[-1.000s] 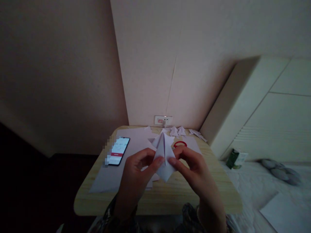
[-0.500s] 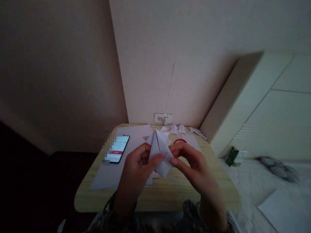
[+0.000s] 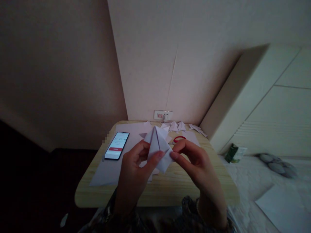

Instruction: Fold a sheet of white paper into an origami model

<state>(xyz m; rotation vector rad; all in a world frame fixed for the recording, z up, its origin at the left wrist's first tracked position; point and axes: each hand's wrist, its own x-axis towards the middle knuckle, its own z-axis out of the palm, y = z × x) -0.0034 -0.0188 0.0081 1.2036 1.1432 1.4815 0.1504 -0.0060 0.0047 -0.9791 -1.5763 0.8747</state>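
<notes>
Above the small wooden table point(image 3: 170, 197) I hold a folded white paper piece point(image 3: 155, 142), pointed at the top with a slit-like fold down its middle. My left hand point(image 3: 136, 165) grips its left side, thumb lying across the front and fingers behind. The thumb and forefinger of my right hand point(image 3: 191, 158) pinch the corner at its right edge. Red-handled scissors point(image 3: 179, 139) lie behind my right hand, partly hidden. Several similar folded paper pieces point(image 3: 174, 126) rest along the table's back edge.
A phone with a lit screen point(image 3: 117, 146) lies on white paper point(image 3: 102, 176) at the left. A wall socket point(image 3: 163, 115) with a plug sits just behind the table. To the right are a green-and-white box point(image 3: 232, 153), grey rounded objects point(image 3: 277, 165) and a white sheet point(image 3: 284, 207).
My right fingers have shifted slightly and now pinch the paper's right corner, which sticks out a little more. The view has moved a bit; more of the scissors shows.
</notes>
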